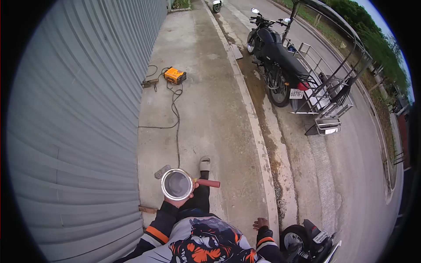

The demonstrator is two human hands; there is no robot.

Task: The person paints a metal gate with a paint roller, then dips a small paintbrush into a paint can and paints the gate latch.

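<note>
My left hand (179, 201) is closed around an open paint can (177, 184) with a bright metal rim and grey paint inside. A paintbrush (208, 183) with a red handle sticks out sideways at the can's right edge, close to my left fingers; its bristles do not show. Low on the right, my right hand (261, 223) hangs beside my body. Its fingers are apart and nothing is in them.
A grey corrugated metal wall (79, 131) runs along the left. An orange-and-black machine (175, 76) with trailing cables (177, 118) sits on the concrete walkway. At the right stand a black motorcycle (280, 52) with a metal sidecar and another motorcycle's wheel (294, 239).
</note>
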